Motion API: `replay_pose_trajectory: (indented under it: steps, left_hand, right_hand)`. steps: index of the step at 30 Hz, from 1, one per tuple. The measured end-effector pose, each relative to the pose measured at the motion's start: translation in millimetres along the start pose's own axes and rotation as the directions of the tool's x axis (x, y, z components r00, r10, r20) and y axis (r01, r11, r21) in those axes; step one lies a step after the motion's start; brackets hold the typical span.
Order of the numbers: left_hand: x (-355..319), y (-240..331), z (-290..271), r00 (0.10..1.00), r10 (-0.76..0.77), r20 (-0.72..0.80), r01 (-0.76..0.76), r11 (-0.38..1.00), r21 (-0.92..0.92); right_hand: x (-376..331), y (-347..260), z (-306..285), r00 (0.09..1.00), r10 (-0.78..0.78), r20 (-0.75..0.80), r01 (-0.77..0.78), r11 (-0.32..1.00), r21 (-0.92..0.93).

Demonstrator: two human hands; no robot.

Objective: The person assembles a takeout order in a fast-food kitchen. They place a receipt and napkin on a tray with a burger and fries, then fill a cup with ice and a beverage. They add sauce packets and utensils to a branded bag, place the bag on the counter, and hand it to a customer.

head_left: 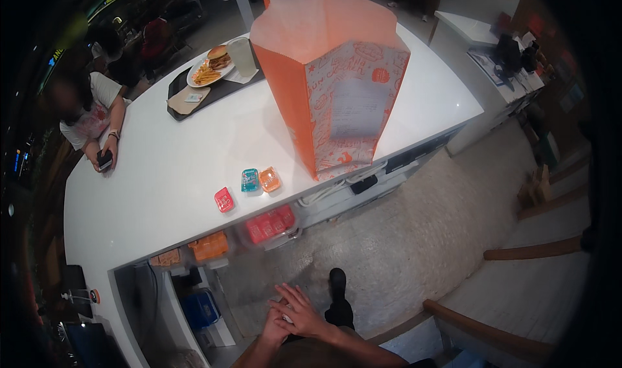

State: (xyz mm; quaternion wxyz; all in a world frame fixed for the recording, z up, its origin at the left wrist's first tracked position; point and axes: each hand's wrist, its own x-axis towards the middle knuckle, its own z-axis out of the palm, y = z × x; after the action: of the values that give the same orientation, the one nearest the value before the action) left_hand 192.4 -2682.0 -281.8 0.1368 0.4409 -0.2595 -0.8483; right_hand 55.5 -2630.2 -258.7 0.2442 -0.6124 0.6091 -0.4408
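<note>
My right hand [306, 314] lies across my left hand [275, 329] low in front of my body, away from the counter. The right fingers are stretched out and a little apart. Most of the left fingers are hidden beneath them. A small pale patch shows between the hands; I cannot make out what it is. On the white counter [175, 173] stand a red sauce cup [224, 200], a teal sauce cup [250, 181] and an orange sauce cup [269, 179]. A tall orange paper bag [283, 89] stands upright behind them, a printed receipt [358, 112] on its front.
A dark tray [231, 94] holds a burger [219, 57], fries [206, 75] and a clear cup [243, 58]. At the left, a person [97, 109] leans on the counter with a phone. Tubs of red packets [269, 225] and orange packets [208, 245] sit beneath the counter's edge.
</note>
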Motion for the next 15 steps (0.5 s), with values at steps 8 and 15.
replay_pose_trajectory:
  steps: [8,15]
  left_hand:
    - [58.7,19.2,80.4,0.951,-0.221,0.215,0.294,0.859,-0.42]
    - [83.1,25.2,97.5,0.952,-0.169,0.256,0.282,0.812,-0.512]
  right_hand:
    - [-0.6,20.8,-44.5,0.935,0.04,-0.352,-0.019,0.998,0.064]
    - [7.9,59.7,-61.5,0.911,0.117,-0.396,-0.034,0.977,0.209]
